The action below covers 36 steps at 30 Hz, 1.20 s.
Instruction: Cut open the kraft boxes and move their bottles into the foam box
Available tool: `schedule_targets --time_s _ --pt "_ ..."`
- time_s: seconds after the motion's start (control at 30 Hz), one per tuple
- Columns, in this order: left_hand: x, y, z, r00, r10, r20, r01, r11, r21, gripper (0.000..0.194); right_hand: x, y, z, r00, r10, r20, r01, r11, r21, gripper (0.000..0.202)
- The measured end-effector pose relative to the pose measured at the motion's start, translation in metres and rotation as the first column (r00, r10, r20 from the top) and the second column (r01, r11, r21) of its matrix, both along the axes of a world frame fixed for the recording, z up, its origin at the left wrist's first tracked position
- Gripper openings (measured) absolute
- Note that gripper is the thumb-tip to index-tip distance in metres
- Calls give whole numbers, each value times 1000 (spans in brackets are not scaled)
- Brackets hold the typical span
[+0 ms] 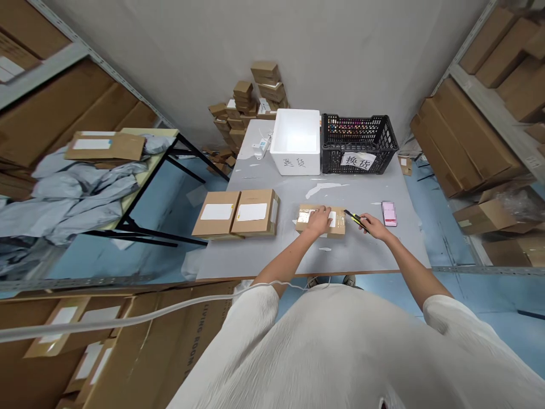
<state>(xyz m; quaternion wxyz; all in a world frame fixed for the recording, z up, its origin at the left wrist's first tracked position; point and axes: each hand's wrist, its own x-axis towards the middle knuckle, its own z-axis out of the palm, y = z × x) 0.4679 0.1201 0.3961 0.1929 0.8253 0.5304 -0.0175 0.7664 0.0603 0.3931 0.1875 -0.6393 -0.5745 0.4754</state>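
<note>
A small taped cardboard box [338,222] with white labels lies on the table in front of me. My left hand [319,219] rests on top of it, fingers stretched over the label. In my right hand [373,226] is a yellow and black utility knife [356,218], its tip at the box's right end. Just right of that hand lies a pink-screened phone [389,213]. Two larger cardboard boxes with white labels, a left one [212,222] and a right one [254,225], stand side by side to the left.
At the back of the grey table [289,255] stand a white foam bin [296,163] and a black plastic crate [360,162]. Stacked boxes [266,74] rise behind. Grey parcels [85,187] cover a left side table. A white cable [170,309] crosses low in front.
</note>
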Motion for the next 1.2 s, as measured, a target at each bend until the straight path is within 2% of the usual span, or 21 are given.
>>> schedule_targets --time_s 0.1,0.17,0.3,0.4,0.57,0.8,1.07,1.2 --pt "5 4 -5 1000 21 -22 -20 999 35 43 -2 -8 3 985 111 132 -125 987 101 37" --pt "7 8 -8 999 22 -30 -21 999 43 43 -3 -11 3 946 184 267 -236 956 175 34" --pt "8 16 -14 999 27 -33 -26 999 41 43 -7 -12 1 850 216 481 -354 910 217 39" --pt "8 16 -18 999 29 -32 -27 997 78 43 -8 -10 -4 834 208 512 -359 908 217 39" --pt "9 3 -28 999 -7 -42 15 981 191 49 -7 -9 -17 873 175 454 -325 905 276 38" --pt "10 -4 -38 999 5 -33 3 973 231 58 -17 -15 -32 923 89 374 -220 920 325 38" --pt "7 -4 -38 1000 30 9 -31 981 191 63 -12 -16 -30 913 103 395 -252 904 347 39" --pt "6 -7 -38 1000 27 10 -28 979 201 62 2 -16 -31 913 30 406 -201 901 385 41"
